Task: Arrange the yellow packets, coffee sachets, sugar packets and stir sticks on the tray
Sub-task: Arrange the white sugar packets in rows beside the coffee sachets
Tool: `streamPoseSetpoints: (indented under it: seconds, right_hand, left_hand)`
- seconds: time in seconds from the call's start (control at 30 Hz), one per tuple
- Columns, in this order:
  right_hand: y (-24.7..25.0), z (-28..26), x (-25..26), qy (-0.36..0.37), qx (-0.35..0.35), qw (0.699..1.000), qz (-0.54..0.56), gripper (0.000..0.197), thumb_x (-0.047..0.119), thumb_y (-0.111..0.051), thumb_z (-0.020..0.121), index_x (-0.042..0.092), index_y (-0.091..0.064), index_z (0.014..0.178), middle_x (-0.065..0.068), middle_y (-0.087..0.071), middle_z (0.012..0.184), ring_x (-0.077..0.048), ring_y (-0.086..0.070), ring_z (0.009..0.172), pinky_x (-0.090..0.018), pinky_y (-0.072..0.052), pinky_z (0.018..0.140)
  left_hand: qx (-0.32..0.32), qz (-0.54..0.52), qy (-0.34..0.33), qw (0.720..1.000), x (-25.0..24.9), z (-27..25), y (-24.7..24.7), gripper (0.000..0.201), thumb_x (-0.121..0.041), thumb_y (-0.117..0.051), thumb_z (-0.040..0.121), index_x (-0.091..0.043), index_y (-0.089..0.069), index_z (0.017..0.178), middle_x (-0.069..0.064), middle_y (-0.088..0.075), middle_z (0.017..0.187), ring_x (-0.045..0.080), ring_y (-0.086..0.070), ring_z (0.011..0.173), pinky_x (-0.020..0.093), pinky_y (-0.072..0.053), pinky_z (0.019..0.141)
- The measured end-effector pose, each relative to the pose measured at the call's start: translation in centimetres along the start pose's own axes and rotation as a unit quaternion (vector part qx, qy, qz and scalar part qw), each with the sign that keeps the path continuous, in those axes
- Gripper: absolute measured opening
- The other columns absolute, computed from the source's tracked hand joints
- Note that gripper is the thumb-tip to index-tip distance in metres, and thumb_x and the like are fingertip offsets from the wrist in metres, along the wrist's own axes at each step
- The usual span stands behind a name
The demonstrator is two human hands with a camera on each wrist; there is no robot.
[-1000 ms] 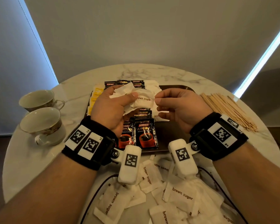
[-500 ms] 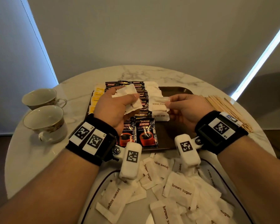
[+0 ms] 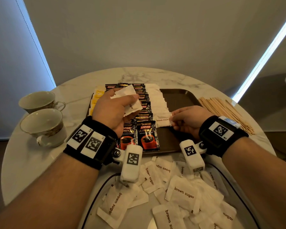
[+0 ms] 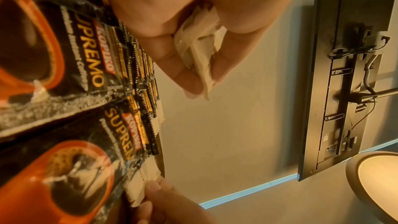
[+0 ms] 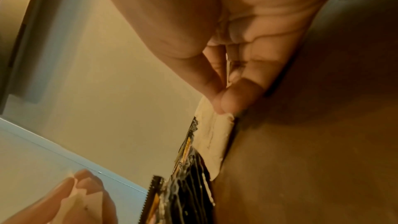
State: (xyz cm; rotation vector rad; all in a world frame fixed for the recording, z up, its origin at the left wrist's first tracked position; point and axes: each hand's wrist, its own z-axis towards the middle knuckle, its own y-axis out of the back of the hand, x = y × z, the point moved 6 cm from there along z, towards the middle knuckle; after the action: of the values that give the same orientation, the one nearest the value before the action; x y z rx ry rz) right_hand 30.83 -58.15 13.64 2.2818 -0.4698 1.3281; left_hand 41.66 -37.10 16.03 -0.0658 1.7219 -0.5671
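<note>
Sugar packets (image 3: pixel 157 100), white crinkled paper printed "brown sugar", lie in an overlapping column on the dark brown tray (image 3: pixel 180 98), just right of the coffee sachets (image 3: pixel 147 134). The sachets are glossy black foil with serrated edges and a red cup printed on them, laid shingled in two columns. Yellow packets (image 3: pixel 96 100) form a further column at the tray's left edge, partly hidden behind the left hand.

Left hand (image 3: pixel 112 111) hovers above the sachets, thumb and curled fingers gripping a small bunch of sugar packets (image 4: pixel 200 45), their paper edges fanned and creased.

Right hand (image 3: pixel 186 121) is low over the tray, thumb and forefinger pinching the right edge of the nearest sugar packet in the column (image 3: pixel 163 121); in the right wrist view that packet (image 5: pixel 215 135) lies flat on the smooth tray floor, touching the sachets' edge.

Stir sticks (image 3: pixel 224 111), thin pale wood, lie in a loose fan on the round marbled table (image 3: pixel 40 162), right of the tray. Loose sugar packets (image 3: pixel 183 192) are heaped on the near table edge. Two glazed teacups (image 3: pixel 41 124) stand left of the tray.
</note>
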Motion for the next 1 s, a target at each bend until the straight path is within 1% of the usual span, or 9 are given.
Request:
streamPoseSetpoints:
  seconds: [0.13, 0.23, 0.3, 0.4, 0.5, 0.63, 0.77, 0.9, 1.0]
  right_hand:
    - [0.6, -0.1, 0.2, 0.036, -0.029, 0.999, -0.003, 0.016, -0.002, -0.066, 0.093, 0.005, -0.069, 0.107, -0.013, -0.071, 0.089, -0.017, -0.068, 0.068, -0.027, -0.058, 0.058]
    - [0.8, 0.0, 1.1, 0.090, -0.062, 0.994, 0.009, 0.012, 0.002, -0.068, 0.092, 0.008, -0.069, 0.103, -0.011, -0.071, 0.093, -0.018, -0.070, 0.073, -0.027, -0.059, 0.061]
    - [-0.1, 0.0, 1.4, 0.088, -0.022, 0.996, 0.006, 0.008, 0.005, -0.067, 0.094, 0.006, -0.069, 0.102, -0.014, -0.071, 0.095, -0.020, -0.072, 0.074, -0.031, -0.061, 0.066]
    - [-1.4, -0.2, 1.5, 0.062, 0.046, 0.997, -0.016, 0.013, 0.009, -0.064, 0.098, 0.003, -0.067, 0.108, -0.015, -0.070, 0.091, -0.020, -0.071, 0.072, -0.032, -0.061, 0.070]
    - [-1.8, -0.4, 3.0, 0.123, 0.057, 0.990, -0.031, 0.015, 0.015, -0.066, 0.097, 0.004, -0.070, 0.106, -0.010, -0.068, 0.087, -0.016, -0.066, 0.070, -0.029, -0.058, 0.067]
    - [-3.6, -1.4, 5.1, 0.193, 0.126, 0.973, -0.018, 0.017, 0.029, -0.077, 0.089, 0.014, -0.076, 0.096, -0.002, -0.072, 0.085, -0.014, -0.063, 0.071, -0.027, -0.050, 0.063]
    - [-4.6, -1.6, 5.5, 0.248, 0.113, 0.961, -0.038, 0.009, 0.024, -0.082, 0.084, 0.018, -0.075, 0.084, 0.001, -0.072, 0.080, -0.010, -0.061, 0.068, -0.030, -0.048, 0.063]
    - [-5.0, -1.5, 4.6, 0.231, 0.135, 0.963, 0.019, 0.019, 0.022, -0.081, 0.083, 0.012, -0.073, 0.096, 0.002, -0.070, 0.081, -0.009, -0.059, 0.066, -0.028, -0.049, 0.061]
    - [-5.4, -1.6, 4.4, 0.239, 0.138, 0.961, 0.032, 0.023, 0.015, -0.082, 0.081, 0.008, -0.069, 0.099, -0.008, -0.068, 0.084, -0.018, -0.061, 0.070, -0.029, -0.049, 0.058]
  left_hand:
    - [0.001, -0.009, 0.025, 1.000, 0.1, 0.0, -0.1, 0.026, 0.002, -0.069, 0.092, -0.011, -0.062, 0.113, 0.014, -0.073, 0.104, 0.025, -0.075, 0.083, 0.033, -0.061, 0.058]
    - [0.008, -0.014, 0.063, 0.998, 0.6, -0.2, -0.5, 0.025, 0.008, -0.059, 0.093, -0.008, -0.061, 0.112, 0.016, -0.069, 0.105, 0.031, -0.070, 0.089, 0.035, -0.062, 0.057]
    - [0.020, -0.019, 0.078, 0.997, 0.9, -0.6, -0.8, 0.030, 0.013, -0.051, 0.090, -0.007, -0.061, 0.110, 0.019, -0.068, 0.110, 0.035, -0.069, 0.093, 0.037, -0.063, 0.059]
    - [0.051, -0.023, 0.092, 0.994, 1.3, -1.0, -1.4, 0.048, 0.021, -0.040, 0.085, -0.003, -0.058, 0.123, 0.021, -0.066, 0.119, 0.038, -0.068, 0.100, 0.041, -0.065, 0.063]
    - [0.077, -0.005, 0.091, 0.993, 1.5, -1.2, -1.7, 0.052, 0.026, -0.037, 0.083, -0.003, -0.055, 0.122, 0.022, -0.066, 0.124, 0.039, -0.069, 0.102, 0.043, -0.065, 0.067]
    - [0.108, 0.032, 0.072, 0.991, 1.6, -1.4, -2.0, 0.050, 0.029, -0.048, 0.085, -0.004, -0.055, 0.123, 0.021, -0.066, 0.123, 0.034, -0.072, 0.100, 0.040, -0.065, 0.069]
    - [0.112, 0.070, 0.035, 0.991, 1.5, -1.2, -1.8, 0.052, 0.023, -0.065, 0.083, -0.008, -0.058, 0.124, 0.016, -0.071, 0.118, 0.031, -0.076, 0.098, 0.039, -0.064, 0.070]
    - [0.102, 0.113, -0.002, 0.988, 1.2, -0.8, -1.4, 0.048, 0.017, -0.076, 0.077, -0.016, -0.064, 0.110, 0.015, -0.075, 0.111, 0.032, -0.076, 0.099, 0.048, -0.064, 0.079]
    - [0.098, 0.139, -0.024, 0.985, 1.2, -0.7, -1.3, 0.049, 0.016, -0.081, 0.072, -0.019, -0.064, 0.104, 0.013, -0.076, 0.104, 0.034, -0.076, 0.098, 0.050, -0.063, 0.081]
